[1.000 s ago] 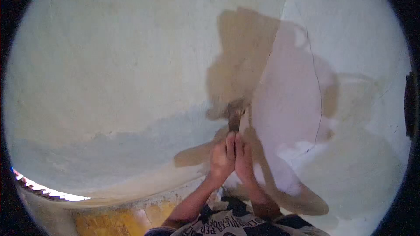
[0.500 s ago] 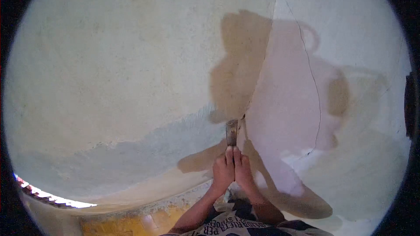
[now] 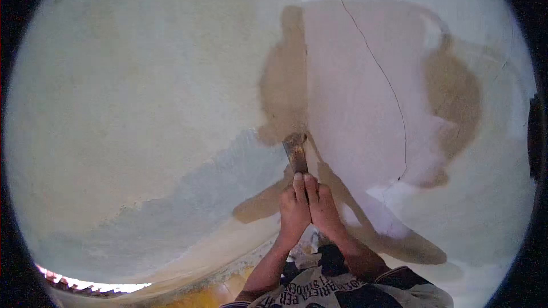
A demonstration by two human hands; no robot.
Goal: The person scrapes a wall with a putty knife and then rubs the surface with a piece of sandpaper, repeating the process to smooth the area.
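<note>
My left hand [image 3: 294, 205] and my right hand [image 3: 321, 202] are side by side at the lower middle of the view, both closed round the handle of a scraper-like tool. Its flat, stained blade [image 3: 296, 154] points up and forward, with its tip at the wall corner, on or close to the surface. Most of the handle is hidden by my fingers. A grey-blue scraped-looking area [image 3: 211, 185] spreads over the left wall beside the blade.
A thin dark crack [image 3: 374, 57] runs down the right wall [image 3: 365, 102]. Shadows fall across both walls. A yellow tiled surface [image 3: 211, 294] shows below, and a bright gap [image 3: 97, 284] at the lower left. Something dark stands at the right edge [image 3: 535, 137].
The view has shifted, so the corner line and crack sit further left. Both hands and the tool appear slightly higher, and the blade now leans a little left. The grip is unchanged.
</note>
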